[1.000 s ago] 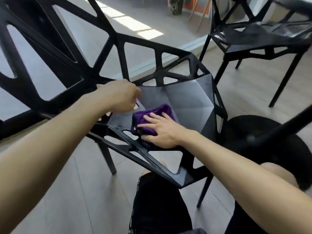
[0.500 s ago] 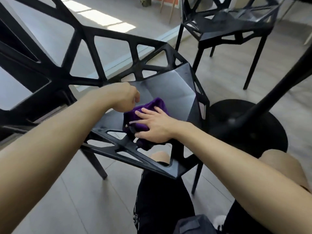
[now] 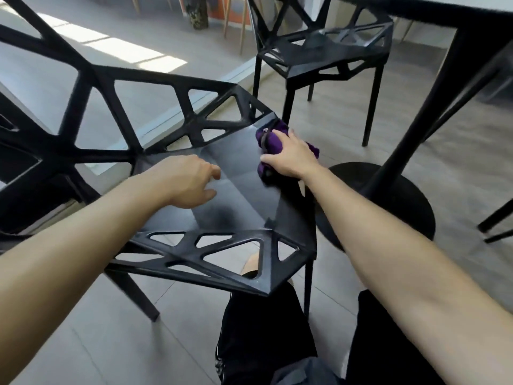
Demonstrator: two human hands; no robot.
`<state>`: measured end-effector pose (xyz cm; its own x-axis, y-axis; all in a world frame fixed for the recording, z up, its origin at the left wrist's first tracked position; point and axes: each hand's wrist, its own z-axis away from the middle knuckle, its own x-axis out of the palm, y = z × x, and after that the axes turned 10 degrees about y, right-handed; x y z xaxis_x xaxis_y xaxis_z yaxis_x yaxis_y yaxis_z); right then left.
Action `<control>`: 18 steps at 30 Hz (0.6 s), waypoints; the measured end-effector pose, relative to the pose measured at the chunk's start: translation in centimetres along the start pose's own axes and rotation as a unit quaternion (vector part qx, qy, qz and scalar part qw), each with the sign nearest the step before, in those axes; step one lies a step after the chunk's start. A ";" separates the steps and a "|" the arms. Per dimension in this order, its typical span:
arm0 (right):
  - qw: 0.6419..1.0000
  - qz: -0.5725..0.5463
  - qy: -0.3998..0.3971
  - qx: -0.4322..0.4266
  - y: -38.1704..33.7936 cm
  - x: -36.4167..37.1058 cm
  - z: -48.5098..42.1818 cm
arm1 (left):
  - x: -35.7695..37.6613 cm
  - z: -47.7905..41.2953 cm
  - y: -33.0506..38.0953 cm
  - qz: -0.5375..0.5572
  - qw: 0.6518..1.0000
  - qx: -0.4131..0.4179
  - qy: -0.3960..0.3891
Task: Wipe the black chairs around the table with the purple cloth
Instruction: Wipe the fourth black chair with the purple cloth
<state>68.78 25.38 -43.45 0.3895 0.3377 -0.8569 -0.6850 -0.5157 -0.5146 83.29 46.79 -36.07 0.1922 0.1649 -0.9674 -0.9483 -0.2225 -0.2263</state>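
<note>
Cloth (image 3: 273, 143) on near chair (image 3: 236, 173) seat's far-right edge — second chair (image 3: 333, 62) behind, table (image 3: 427, 16) right.

The right hand (image 3: 291, 158) covers most of the purple cloth (image 3: 271, 142). Fingertips of the left hand (image 3: 190, 182) curl out of sight beneath its palm, and the backrest of the near chair (image 3: 238, 198) runs off the left edge.
</note>
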 end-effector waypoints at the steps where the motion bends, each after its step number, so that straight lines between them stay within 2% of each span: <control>1: 1.000 0.000 0.006 0.018 -0.5 0.4 -0.9 | 0.1 0.1 0.2 0.009 1.000 0.007 0.007; 3: 1.000 0.008 0.013 0.013 -0.4 1.0 -0.5 | 0.2 0.3 0.7 0.022 1.000 0.021 0.007; 6: 1.000 -0.010 0.015 -0.019 1.7 1.0 4.7 | 0.3 0.2 1.2 0.028 0.998 0.041 -0.023; 12: 0.996 -0.071 0.019 -0.048 4.8 1.1 15.4 | -0.6 -3.3 0.0 0.048 0.999 0.022 -0.010; 15: 0.998 -0.048 0.021 -0.045 4.4 1.2 14.0 | -0.6 -5.6 -0.5 0.071 0.997 -0.022 0.004; 18: 0.999 0.002 0.023 -0.032 2.8 1.4 8.7 | 0.2 -6.9 -0.3 0.096 0.993 -0.069 0.014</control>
<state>62.05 31.32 -45.80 0.4159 0.2998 -0.8586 -0.6459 -0.5672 -0.5109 85.36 40.27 -36.94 0.0206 0.0796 -0.9966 -0.9249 -0.3771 -0.0493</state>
